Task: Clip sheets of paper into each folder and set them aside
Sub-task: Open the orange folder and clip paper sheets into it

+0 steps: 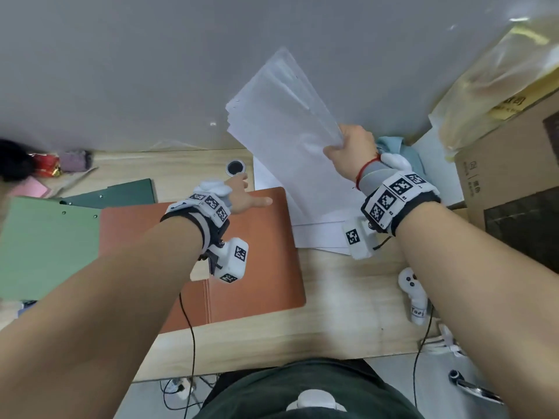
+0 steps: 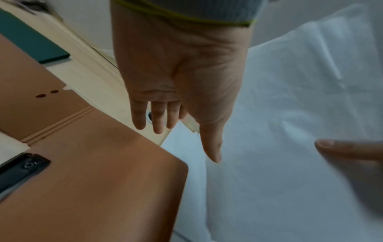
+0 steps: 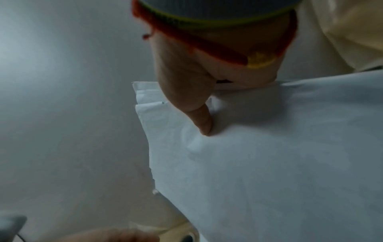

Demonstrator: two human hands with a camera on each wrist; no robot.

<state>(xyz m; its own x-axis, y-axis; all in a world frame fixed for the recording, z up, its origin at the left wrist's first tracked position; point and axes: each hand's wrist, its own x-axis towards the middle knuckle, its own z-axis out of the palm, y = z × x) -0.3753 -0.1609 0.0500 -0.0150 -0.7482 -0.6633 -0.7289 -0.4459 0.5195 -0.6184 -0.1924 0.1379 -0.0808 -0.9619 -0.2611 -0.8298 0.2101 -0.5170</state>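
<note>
My right hand [image 1: 348, 149] grips a bundle of white sheets [image 1: 287, 125] by one edge and holds it up off the desk; the thumb [image 3: 203, 121] presses on the paper [image 3: 269, 163]. More white sheets [image 1: 320, 234] lie on the desk below. An open brown folder [image 1: 257, 261] lies flat in front of me, its black clip [image 2: 20, 170] near the spine. My left hand [image 1: 242, 196] hovers open over the folder's far right corner [image 2: 124, 163], fingers [image 2: 157, 121] straight, holding nothing.
A light green folder [image 1: 45, 246] and a dark green folder [image 1: 121, 193] lie at the left. Cardboard boxes [image 1: 508, 189] stand at the right, with a white controller [image 1: 414, 294] near the desk's front edge. A round cable hole [image 1: 235, 167] sits behind the brown folder.
</note>
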